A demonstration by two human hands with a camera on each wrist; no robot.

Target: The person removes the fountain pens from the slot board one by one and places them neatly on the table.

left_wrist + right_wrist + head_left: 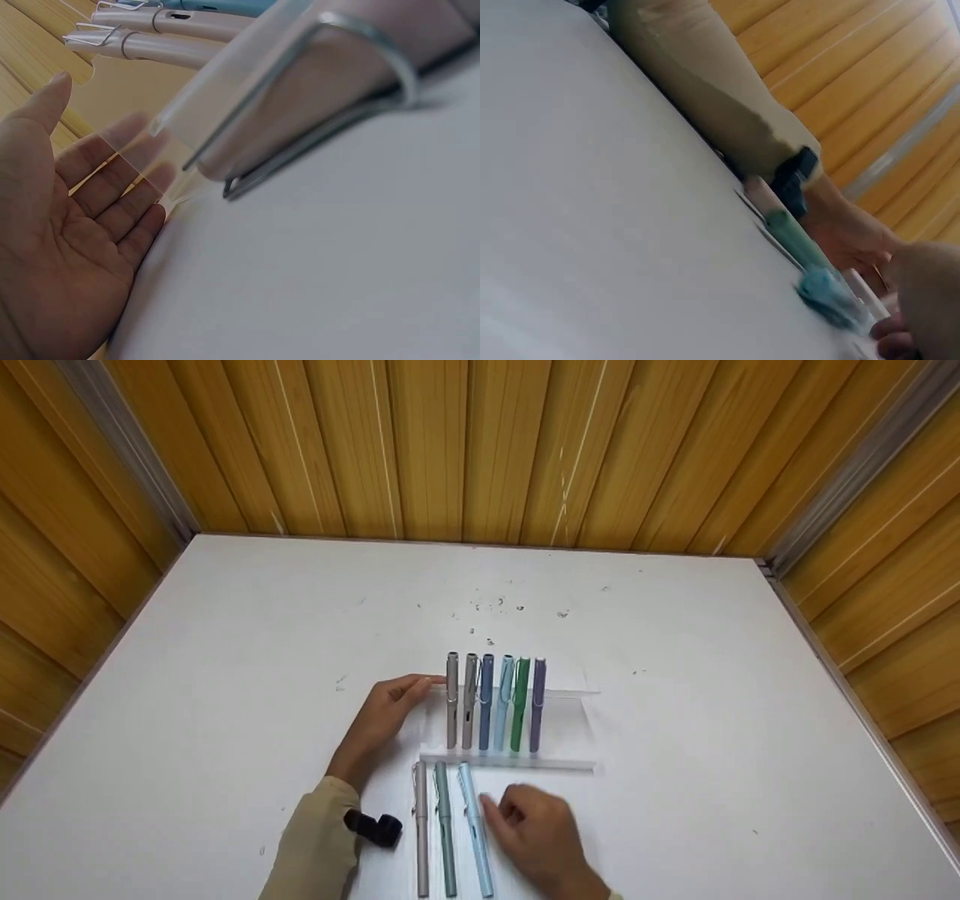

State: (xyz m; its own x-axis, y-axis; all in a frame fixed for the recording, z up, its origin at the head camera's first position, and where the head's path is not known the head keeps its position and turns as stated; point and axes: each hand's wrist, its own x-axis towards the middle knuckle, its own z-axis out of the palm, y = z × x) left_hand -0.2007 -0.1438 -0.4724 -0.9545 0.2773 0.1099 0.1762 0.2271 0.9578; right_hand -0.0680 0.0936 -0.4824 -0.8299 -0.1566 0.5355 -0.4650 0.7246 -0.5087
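A clear acrylic pen stand holds a row of capped pens: two grey ones, a dark blue, a light blue, a green and a purple pen. My left hand rests at the stand's left side; in the left wrist view its extended fingers show partly through the clear panel. In front lie a grey-brown pen, a dark green pen and a light blue pen. Beside that light blue pen is my right hand, fingers loosely bent, holding nothing visible.
The white table has small dark marks behind the stand. Corrugated wood-look walls enclose its back and sides. A black strap-like device sits on the left wrist, near the lying pens.
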